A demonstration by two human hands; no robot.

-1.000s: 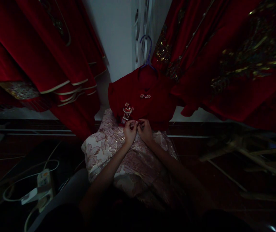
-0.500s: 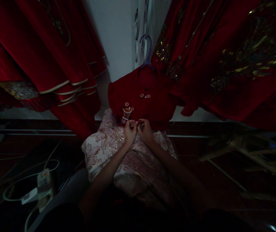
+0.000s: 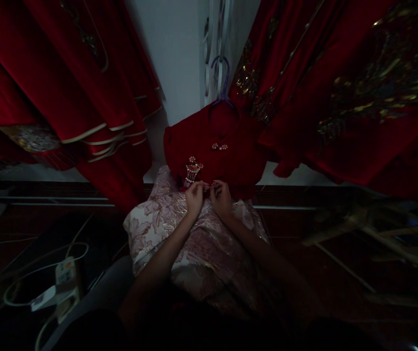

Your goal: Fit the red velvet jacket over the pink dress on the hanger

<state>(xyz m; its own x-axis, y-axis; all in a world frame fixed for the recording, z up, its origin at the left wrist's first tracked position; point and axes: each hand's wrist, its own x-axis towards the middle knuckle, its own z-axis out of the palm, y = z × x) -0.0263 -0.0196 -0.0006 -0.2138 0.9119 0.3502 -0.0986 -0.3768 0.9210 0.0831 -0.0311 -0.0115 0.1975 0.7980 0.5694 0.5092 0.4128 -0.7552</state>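
Our left hand [image 3: 195, 197] and right hand [image 3: 222, 199] part slightly.
Each grip's hold we can't tell; dimness could make us snag the red top [image 3: 240, 165].

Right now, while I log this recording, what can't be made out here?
Head view: anything the left hand or right hand may hold; too small and dark, hidden by the hands themselves.
Head view: part of the hem of the red top, behind the hands.
Head view: the gold-sequined red garment, cut off by the right edge.
Head view: the slatted frame, too blurred and dark to identify.
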